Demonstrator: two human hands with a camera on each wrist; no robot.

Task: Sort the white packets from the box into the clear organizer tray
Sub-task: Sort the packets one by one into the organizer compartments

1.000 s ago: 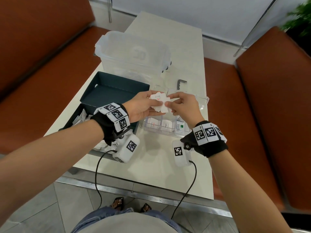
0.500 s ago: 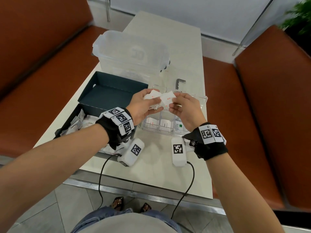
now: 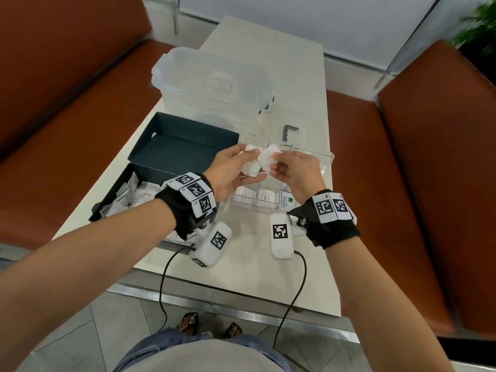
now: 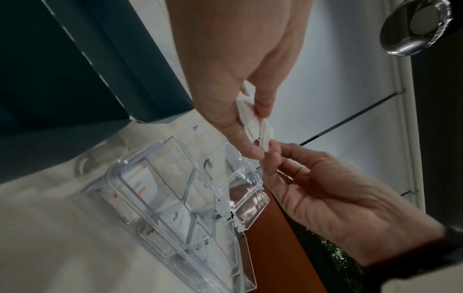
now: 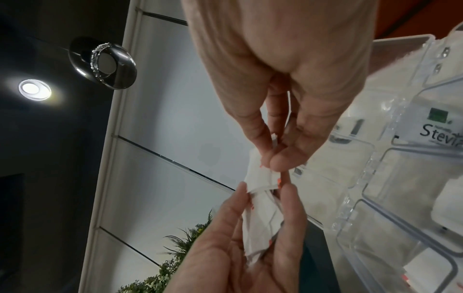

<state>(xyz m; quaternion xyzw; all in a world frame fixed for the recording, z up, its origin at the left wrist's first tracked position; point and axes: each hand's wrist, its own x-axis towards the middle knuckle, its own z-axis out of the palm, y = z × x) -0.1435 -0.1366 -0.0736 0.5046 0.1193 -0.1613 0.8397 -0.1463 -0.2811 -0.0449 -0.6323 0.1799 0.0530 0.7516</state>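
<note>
A small bunch of white packets (image 3: 252, 163) with red print was held in the air above the clear tray (image 3: 326, 159), between the two hands. The left hand (image 3: 230, 173) cupped the bunch, its fingers and thumb curled round the packets. The right hand (image 3: 295, 170) pinched one packet (image 3: 269, 157) at the top of the bunch between thumb and fingertips; in the right wrist view that packet (image 5: 260, 178) sat just at the tips of the right fingers (image 5: 283, 162), touching the rest of the bunch in the left hand (image 5: 233, 247). In the left wrist view the left hand (image 4: 233, 79) held the packets (image 4: 253, 123) above the tray (image 4: 140, 164), with the right hand (image 4: 325, 190) meeting them from below.

The tray stood on the pale table (image 3: 241, 264), just to the right of the dark box (image 3: 171, 146). Its near compartments held white packets, one printed "Stevia" (image 3: 287, 201). More packets (image 3: 137, 194) lay in the near part of the box, partly hidden by the left wrist.

Behind the box stood a lidded clear bin (image 3: 214, 87), and a small dark bent tool (image 3: 290, 130) lay beyond the tray. Brown benches (image 3: 429, 170) flanked the table.
</note>
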